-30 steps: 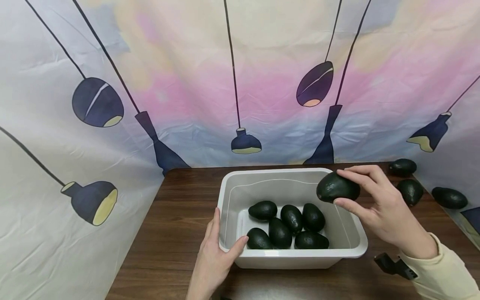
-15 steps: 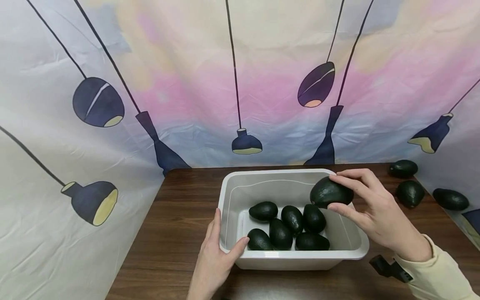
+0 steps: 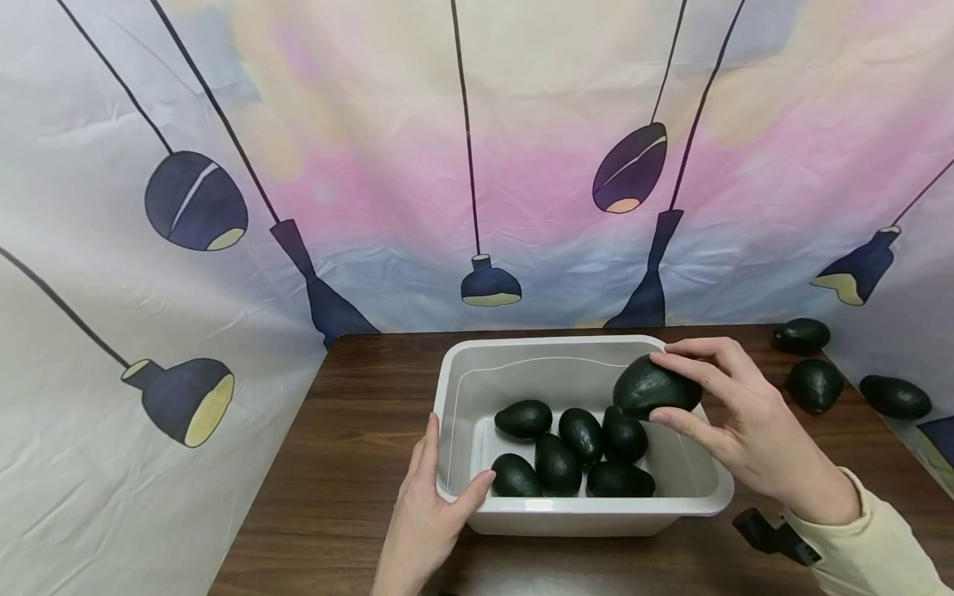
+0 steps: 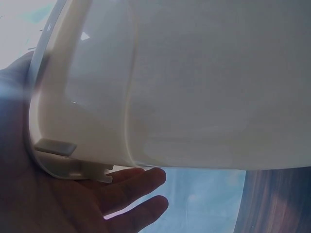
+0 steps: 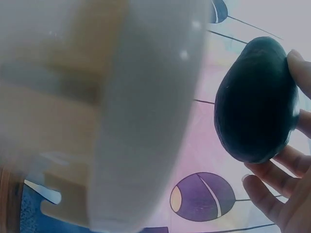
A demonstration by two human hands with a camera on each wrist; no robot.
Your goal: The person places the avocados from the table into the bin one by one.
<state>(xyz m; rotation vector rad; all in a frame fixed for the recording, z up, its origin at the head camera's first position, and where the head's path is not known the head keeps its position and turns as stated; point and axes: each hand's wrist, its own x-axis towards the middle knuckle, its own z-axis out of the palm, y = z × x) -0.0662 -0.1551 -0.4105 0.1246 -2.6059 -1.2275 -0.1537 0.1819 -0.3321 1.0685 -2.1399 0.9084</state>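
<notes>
In the head view, my right hand [image 3: 745, 422] pinches a dark green avocado [image 3: 647, 389] between thumb and fingertips, over the right part of a whitish plastic bin [image 3: 566, 515]. The right wrist view shows this avocado [image 5: 257, 102] beside the blurred bin wall, fingertips along its side. Several more avocados [image 3: 557, 463] lie on the bin's floor, one partly covered by the raised avocado. My left hand [image 3: 428, 505] holds the bin's front left corner, thumb over the rim and fingers along the outside. In the left wrist view, the fingers [image 4: 141, 187] reach past the bin's corner.
Three avocados lie right of the bin: one far back [image 3: 801, 334], one nearer [image 3: 815, 385], one at the table's right edge [image 3: 894, 396]. A brown wooden table [image 3: 313, 472] carries the bin. Behind it hangs a cloth backdrop [image 3: 387, 165] with printed lamps.
My right hand has moved left and slightly down with the avocado, further over the bin, and has hardly moved in the last half second. The left hand has kept its place.
</notes>
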